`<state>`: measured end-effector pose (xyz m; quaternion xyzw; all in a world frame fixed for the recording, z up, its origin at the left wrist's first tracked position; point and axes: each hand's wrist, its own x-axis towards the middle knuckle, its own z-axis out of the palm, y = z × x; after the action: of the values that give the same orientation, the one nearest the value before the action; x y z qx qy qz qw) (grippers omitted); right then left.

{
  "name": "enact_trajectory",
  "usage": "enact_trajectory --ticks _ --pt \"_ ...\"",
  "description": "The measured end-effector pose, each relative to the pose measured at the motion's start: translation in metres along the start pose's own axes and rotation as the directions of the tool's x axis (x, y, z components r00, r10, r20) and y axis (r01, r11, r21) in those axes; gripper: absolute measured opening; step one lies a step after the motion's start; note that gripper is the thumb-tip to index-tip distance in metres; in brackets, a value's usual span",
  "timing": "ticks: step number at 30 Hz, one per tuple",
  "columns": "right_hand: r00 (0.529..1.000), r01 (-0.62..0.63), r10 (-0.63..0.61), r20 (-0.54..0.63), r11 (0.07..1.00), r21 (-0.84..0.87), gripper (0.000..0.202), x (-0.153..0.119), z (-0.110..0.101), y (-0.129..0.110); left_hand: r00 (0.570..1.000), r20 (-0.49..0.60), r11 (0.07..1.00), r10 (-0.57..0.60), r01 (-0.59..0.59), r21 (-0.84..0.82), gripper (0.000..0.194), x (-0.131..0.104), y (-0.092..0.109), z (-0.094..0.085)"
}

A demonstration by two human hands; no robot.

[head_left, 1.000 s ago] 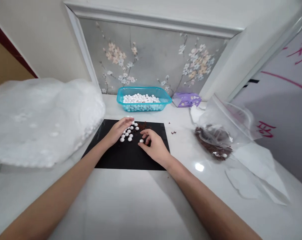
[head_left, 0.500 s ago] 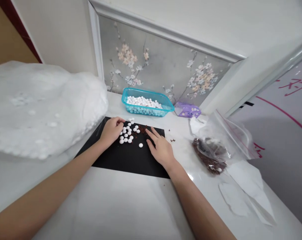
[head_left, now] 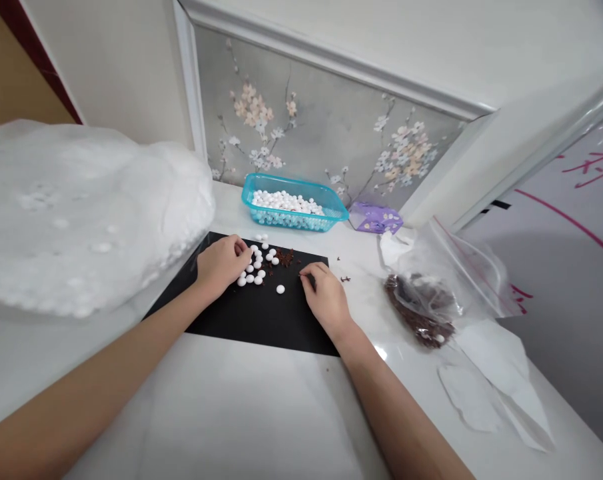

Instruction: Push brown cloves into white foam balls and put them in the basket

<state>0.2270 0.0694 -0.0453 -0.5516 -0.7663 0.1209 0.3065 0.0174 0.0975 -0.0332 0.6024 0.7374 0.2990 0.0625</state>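
A black mat (head_left: 261, 317) lies on the white table. On its upper part sit several white round pieces (head_left: 250, 279), with a small heap of reddish-brown bits (head_left: 284, 257) to their right. One white piece (head_left: 280, 289) lies apart. My left hand (head_left: 224, 263) is at the left edge of the white pieces, fingers closed; whatever they hold is hidden. To the right of the brown heap, my right hand (head_left: 326, 293) has thumb and forefinger pinched over the mat, on something too small to name.
A blue basket (head_left: 295, 220) of white pieces stands behind the mat, beside a purple packet (head_left: 376, 218). At right lie a clear bag (head_left: 426, 313) with brown contents and white paper (head_left: 504, 373). A large white bundle (head_left: 91, 220) fills the left.
My right hand has drawn back from the brown heap, and its spread fingers have come together in a pinch. My left hand has moved slightly, its fingertips now beside the white pieces.
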Motion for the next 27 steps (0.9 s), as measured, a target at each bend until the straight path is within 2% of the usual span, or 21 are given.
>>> enact_trajectory --ticks 3,5,8,11,13,18,21,24,27 --pt "1.000 -0.001 0.001 -0.028 1.000 0.011 0.019 -0.001 0.000 -0.001 0.993 -0.053 0.965 0.101 -0.111 -0.237 0.016 0.003 -0.002 0.002" --pt "0.998 0.001 0.000 -0.055 1.000 0.021 0.020 -0.002 -0.001 -0.002 0.984 -0.082 0.879 0.156 -0.176 -0.442 0.019 0.004 0.000 0.003" --pt "0.994 0.009 -0.003 -0.111 0.998 0.060 0.021 -0.002 -0.001 -0.005 0.984 -0.072 0.739 0.164 -0.171 -0.652 0.024 0.000 0.008 0.006" --pt "0.984 0.022 0.000 -0.180 0.992 0.121 0.021 -0.002 -0.003 -0.008 0.982 -0.039 0.643 0.185 -0.151 -0.751 0.029 -0.014 0.023 0.008" --pt "0.976 0.030 0.006 -0.217 0.987 0.160 0.021 -0.003 -0.003 -0.010 0.975 0.000 0.619 0.222 -0.141 -0.773 0.029 -0.027 0.034 0.008" --pt "0.973 0.021 0.066 -0.221 0.928 0.372 0.017 -0.003 0.002 -0.009 0.945 0.042 0.665 0.325 -0.197 -0.721 0.022 -0.053 0.048 0.010" --pt "0.977 0.014 0.096 -0.190 0.863 0.505 0.015 -0.002 0.006 -0.008 0.917 0.071 0.689 0.392 -0.242 -0.683 0.022 -0.057 0.048 0.012" --pt "0.978 -0.036 0.155 -0.141 0.787 0.616 0.016 0.000 0.006 -0.009 0.921 0.064 0.708 0.383 -0.249 -0.661 0.024 -0.054 0.045 0.015" --pt "0.974 -0.098 0.218 -0.061 0.649 0.754 0.017 0.001 0.006 -0.010 0.933 0.077 0.720 0.353 -0.218 -0.659 0.019 -0.050 0.043 0.018"
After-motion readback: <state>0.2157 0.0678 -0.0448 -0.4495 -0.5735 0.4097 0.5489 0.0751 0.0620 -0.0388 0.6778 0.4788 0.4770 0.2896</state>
